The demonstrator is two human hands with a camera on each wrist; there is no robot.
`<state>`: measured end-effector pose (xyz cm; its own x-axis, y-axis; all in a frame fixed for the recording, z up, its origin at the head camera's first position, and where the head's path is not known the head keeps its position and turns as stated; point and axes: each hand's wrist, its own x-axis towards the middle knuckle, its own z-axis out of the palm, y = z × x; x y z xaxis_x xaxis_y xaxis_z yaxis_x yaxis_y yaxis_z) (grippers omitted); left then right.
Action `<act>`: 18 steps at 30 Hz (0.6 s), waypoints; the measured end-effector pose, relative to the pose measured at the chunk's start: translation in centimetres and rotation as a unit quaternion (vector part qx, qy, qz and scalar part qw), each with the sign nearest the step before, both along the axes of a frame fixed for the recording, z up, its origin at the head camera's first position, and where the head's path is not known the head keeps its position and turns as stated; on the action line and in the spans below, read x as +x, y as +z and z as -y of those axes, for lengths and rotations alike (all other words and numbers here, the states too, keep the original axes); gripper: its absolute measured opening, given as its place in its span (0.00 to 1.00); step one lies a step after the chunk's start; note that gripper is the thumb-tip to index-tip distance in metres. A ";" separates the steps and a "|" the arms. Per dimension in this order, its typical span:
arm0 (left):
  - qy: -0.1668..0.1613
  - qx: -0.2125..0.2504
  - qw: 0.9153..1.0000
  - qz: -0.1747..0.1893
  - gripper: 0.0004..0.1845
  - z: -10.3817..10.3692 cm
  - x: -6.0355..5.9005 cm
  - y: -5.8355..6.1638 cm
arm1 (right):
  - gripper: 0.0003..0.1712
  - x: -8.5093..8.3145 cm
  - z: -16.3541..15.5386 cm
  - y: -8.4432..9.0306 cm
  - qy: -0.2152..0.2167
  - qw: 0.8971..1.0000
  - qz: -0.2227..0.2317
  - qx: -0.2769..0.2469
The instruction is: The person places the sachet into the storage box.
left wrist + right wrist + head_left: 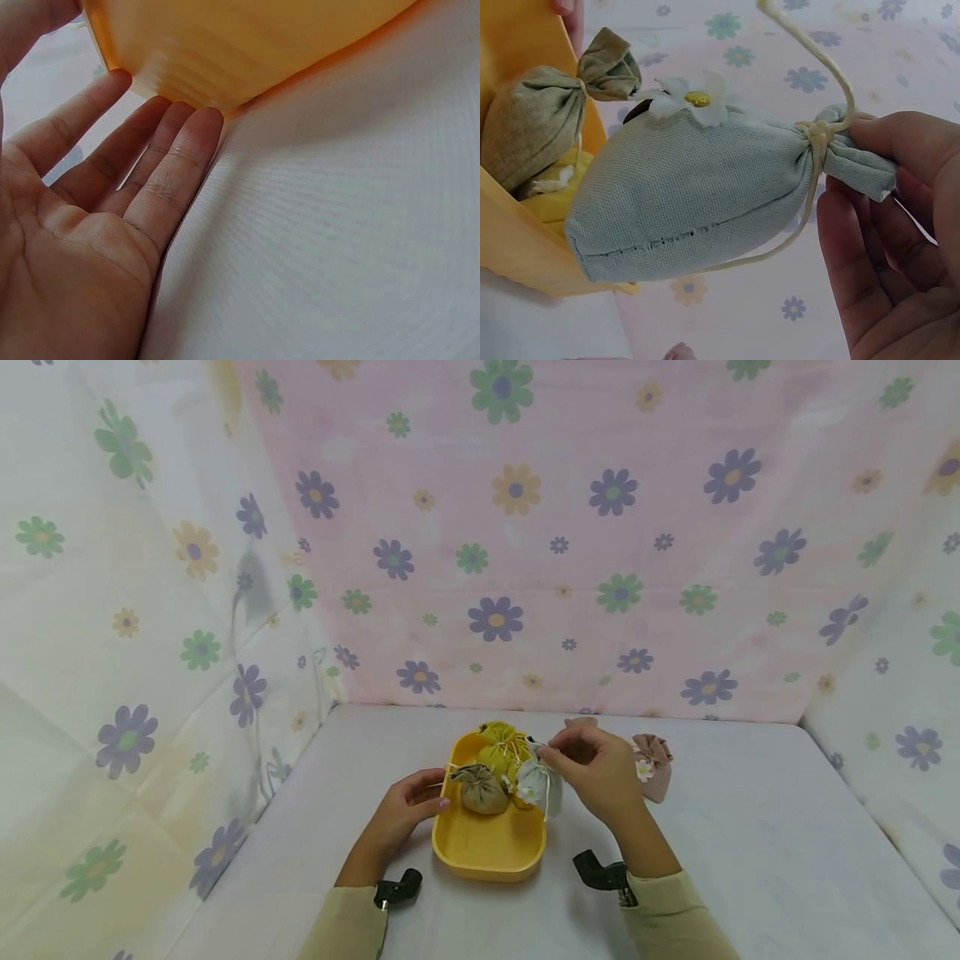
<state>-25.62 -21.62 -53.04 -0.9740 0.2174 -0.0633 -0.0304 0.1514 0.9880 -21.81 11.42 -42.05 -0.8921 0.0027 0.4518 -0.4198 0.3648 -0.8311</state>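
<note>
My right hand (609, 772) pinches the gathered neck of a pale blue drawstring pouch (690, 191), which hangs over the right side of a yellow plastic tray (487, 860). A white fabric flower (697, 97) decorates the pouch, and its cream cord trails loose. Inside the tray sit a brown drawstring pouch (482, 791) and a yellow-green pouch (501, 747) behind it. My left hand (408, 806) is at the tray's left side; in the left wrist view its extended fingertips touch the outer wall near the base.
To the right behind my right hand lies a dusty pink pouch (655, 777) with a white flower. Another pinkish piece of cloth (581, 722) shows partly behind that hand. Flower-print curtains (555, 568) enclose the white-covered table (750, 860) at the back and sides.
</note>
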 end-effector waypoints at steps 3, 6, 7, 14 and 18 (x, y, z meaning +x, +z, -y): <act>-0.001 0.000 1.000 0.000 0.31 0.0 0.0 0.0 | 0.11 0.1 0.4 -0.2 -0.003 1.000 0.007 0.012; 0.000 -0.001 1.000 0.001 0.31 0.0 0.0 0.0 | 0.11 0.2 0.8 -0.3 -0.007 1.000 0.017 0.024; 0.000 -0.002 1.000 0.001 0.31 0.1 0.1 0.0 | 0.11 0.2 0.9 -0.3 -0.007 0.999 0.019 0.027; 0.001 -0.001 1.000 0.002 0.33 0.1 -0.1 -0.1 | 0.08 -0.1 1.6 -0.7 0.001 0.999 0.030 0.038; 0.000 0.000 1.000 0.001 0.33 0.1 -0.2 -0.2 | 0.07 -0.3 1.8 -1.0 0.005 0.998 0.038 0.039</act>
<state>-25.78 -21.71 -53.21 -0.9738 0.2179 -0.0652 -0.0323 0.1515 0.9879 -22.11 9.61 -43.00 -0.9238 -0.0381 0.3809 -0.3598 0.4261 -0.8300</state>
